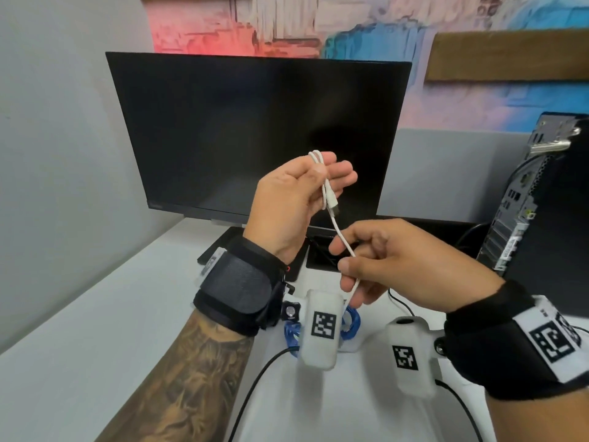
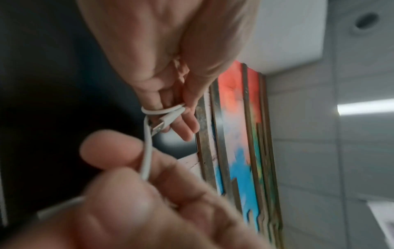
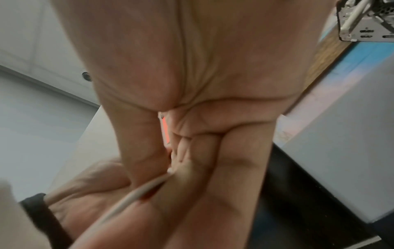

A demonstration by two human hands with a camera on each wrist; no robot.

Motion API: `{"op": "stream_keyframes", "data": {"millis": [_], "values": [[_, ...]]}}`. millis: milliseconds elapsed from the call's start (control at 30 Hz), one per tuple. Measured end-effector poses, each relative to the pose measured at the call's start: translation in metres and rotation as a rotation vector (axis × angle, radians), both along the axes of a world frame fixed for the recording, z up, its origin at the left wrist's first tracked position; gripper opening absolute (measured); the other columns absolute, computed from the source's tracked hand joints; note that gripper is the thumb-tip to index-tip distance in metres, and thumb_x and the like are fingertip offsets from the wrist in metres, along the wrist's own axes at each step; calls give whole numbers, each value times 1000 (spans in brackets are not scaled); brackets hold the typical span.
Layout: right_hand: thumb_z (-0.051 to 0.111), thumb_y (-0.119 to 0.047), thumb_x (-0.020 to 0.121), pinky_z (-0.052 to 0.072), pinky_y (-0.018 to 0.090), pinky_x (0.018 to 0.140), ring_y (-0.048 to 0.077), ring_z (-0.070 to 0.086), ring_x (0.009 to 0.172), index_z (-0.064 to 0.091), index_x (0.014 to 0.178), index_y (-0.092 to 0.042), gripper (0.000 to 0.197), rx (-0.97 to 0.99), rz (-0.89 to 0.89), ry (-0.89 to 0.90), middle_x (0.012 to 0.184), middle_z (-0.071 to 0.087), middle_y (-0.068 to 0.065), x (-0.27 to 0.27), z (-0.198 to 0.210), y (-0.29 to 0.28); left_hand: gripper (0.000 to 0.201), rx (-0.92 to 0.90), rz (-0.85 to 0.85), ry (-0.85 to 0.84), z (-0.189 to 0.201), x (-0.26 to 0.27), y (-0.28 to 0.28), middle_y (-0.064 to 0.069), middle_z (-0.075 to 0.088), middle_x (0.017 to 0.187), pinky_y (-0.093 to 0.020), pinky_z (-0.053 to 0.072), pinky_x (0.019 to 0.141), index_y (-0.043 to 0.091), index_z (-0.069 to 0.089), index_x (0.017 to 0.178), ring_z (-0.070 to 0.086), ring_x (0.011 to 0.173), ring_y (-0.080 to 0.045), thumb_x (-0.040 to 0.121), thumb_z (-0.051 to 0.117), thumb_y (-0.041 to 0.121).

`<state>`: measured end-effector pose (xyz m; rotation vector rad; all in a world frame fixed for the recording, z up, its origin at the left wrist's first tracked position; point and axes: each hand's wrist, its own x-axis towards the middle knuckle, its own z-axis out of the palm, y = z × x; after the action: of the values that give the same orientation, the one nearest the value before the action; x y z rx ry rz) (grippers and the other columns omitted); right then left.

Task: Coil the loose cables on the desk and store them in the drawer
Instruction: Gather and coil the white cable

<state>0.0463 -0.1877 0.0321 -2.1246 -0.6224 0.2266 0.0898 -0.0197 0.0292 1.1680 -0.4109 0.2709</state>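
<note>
A thin white cable [image 1: 342, 240] is held up in front of the monitor. My left hand [image 1: 306, 189] pinches a small loop of it between thumb and fingers, the USB plug [image 1: 333, 208] hanging just below. In the left wrist view the white cable [image 2: 162, 112] wraps round my fingers, plug [image 2: 158, 128] pointing down. My right hand [image 1: 366, 260], lower and to the right, pinches the same cable a short way down; the rest drops toward the desk. The right wrist view shows the white cable [image 3: 136, 195] running through my curled fingers. A blue coiled cable [image 1: 350, 323] lies on the desk, partly hidden.
A black monitor [image 1: 255, 132] stands behind my hands, with its base [image 1: 223, 247] on the white desk [image 1: 95, 346]. A computer tower [image 1: 541, 193] stands at the right. Black cables [image 1: 255, 378] trail across the desk near me. No drawer is in view.
</note>
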Motion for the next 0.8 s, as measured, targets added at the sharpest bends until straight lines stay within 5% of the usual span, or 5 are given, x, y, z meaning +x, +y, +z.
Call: {"op": "stream_keyframes", "data": {"millis": [200,400,467,600,800], "values": [[64,-6,92,58,37,75,19,75,82,64,95,-12,6,-57,-11,-41,85,77,5,-2,5,-21,24,258,93,-156,-3,-4,-7,-16,75,103,-39,57,93,0,65,117,74,97,-27,103,45,2],[57,-5,97,60,27,67,14,72,68,70,103,-21,21,-68,-3,-75,87,76,0,-10,6,-12,23,-489,-206,128,0,-1,-7,-11,75,104,-35,59,91,1,58,120,73,100,-23,105,42,6],[58,-11,96,59,24,64,8,66,62,71,102,-31,25,-159,-45,-177,83,75,-8,-12,6,-9,23,-316,-125,81,-3,-1,-8,-12,75,106,-34,58,91,2,60,120,73,103,-24,104,44,6],[61,-31,94,52,22,53,2,57,52,73,88,-28,15,-81,-143,-341,69,71,-8,-18,18,-21,22,386,155,-197,-10,-4,-13,-9,76,96,-31,57,89,3,70,113,74,91,-18,101,51,2],[64,-5,90,44,20,63,11,52,63,72,94,-19,16,287,-270,-562,71,62,2,-7,22,-38,34,739,-220,-133,-11,-10,-12,-2,54,70,-31,47,74,5,65,98,51,64,-14,108,34,15]]}}
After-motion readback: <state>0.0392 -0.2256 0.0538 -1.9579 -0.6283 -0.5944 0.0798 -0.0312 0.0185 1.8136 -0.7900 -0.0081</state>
